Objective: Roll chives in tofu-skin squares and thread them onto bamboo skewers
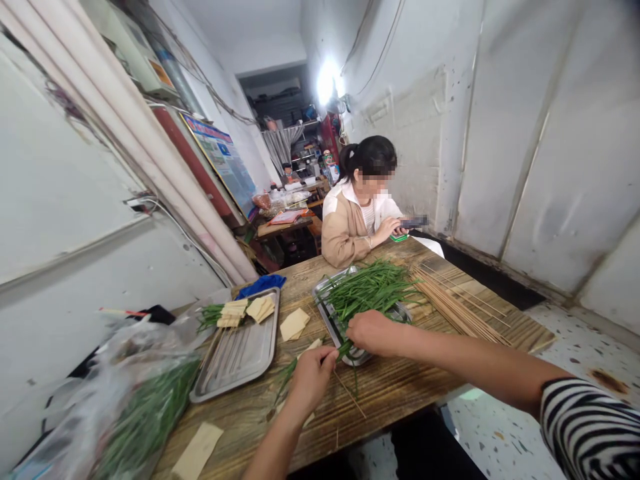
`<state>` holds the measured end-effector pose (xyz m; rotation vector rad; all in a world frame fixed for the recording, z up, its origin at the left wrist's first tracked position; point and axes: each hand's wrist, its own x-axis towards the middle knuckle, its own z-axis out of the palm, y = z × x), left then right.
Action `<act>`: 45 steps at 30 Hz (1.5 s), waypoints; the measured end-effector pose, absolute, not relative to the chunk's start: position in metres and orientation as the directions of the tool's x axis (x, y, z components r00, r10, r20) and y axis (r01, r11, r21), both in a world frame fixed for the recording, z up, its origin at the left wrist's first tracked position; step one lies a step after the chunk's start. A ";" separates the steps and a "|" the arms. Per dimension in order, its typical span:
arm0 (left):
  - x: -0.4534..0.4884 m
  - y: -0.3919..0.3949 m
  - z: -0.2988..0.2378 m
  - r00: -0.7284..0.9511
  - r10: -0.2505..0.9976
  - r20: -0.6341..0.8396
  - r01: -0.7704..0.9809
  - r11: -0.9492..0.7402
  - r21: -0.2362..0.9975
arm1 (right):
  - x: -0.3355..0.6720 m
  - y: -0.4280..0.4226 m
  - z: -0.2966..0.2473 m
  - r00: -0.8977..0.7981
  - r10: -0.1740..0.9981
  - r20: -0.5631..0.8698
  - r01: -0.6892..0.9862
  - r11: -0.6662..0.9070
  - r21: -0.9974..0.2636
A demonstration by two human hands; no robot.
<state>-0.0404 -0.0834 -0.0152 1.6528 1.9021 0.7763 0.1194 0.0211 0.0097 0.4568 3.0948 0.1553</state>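
My left hand (311, 379) is closed on a small bunch of green chives (289, 371) lying over a tofu sheet on the wooden table (395, 390). My right hand (371, 331) is closed too, pinching the other end of those chives at the near edge of a metal tray (327, 320) piled with loose green chives (369, 288). A thin bamboo skewer (350, 395) lies on the table just below my hands.
A second metal tray (239, 353) at left holds finished chive-and-tofu skewers (235, 312). Loose tofu sheets (294, 324) lie between the trays. A bundle of bamboo skewers (457, 308) lies at right. A plastic bag of chives (145, 417) sits near left. A person (361, 213) opposite holds a phone.
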 end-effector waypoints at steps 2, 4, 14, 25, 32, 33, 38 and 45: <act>-0.045 -0.086 -0.011 -0.093 0.995 -0.027 0.751 0.088 0.654 | 0.117 0.019 0.013 -0.962 0.272 -0.035 0.267 0.958 0.108; -0.048 -0.088 -0.007 -0.074 0.997 -0.034 0.785 0.079 0.614 | 0.116 0.018 0.017 -0.967 0.246 -0.069 0.238 0.965 0.112; -0.048 -0.093 0.018 -0.047 0.998 0.033 0.803 0.019 0.595 | 0.119 0.026 0.034 -0.945 0.306 -0.116 0.320 0.939 -0.124; -0.050 -0.099 0.011 -0.135 0.987 0.088 0.637 0.019 0.771 | 0.125 0.041 0.034 -0.906 0.392 -0.161 0.285 0.283 -0.916; -0.045 -0.111 -0.003 -0.323 0.926 0.196 0.450 -0.033 0.893 | 0.111 0.015 0.046 -0.888 0.460 -0.001 0.123 0.234 -0.965; -0.046 -0.112 -0.004 -0.330 0.927 0.181 0.415 -0.030 0.909 | 0.110 0.012 0.050 -0.891 0.451 0.043 0.114 0.316 -0.942; -0.057 -0.106 0.013 -0.137 0.973 0.186 0.489 -0.097 0.867 | 0.112 0.016 0.067 -0.908 0.326 0.264 0.104 0.785 -0.611; -0.050 -0.044 0.032 0.056 0.961 0.272 0.766 -0.216 0.606 | 0.130 0.062 0.071 -0.906 0.373 0.199 0.324 0.915 -0.239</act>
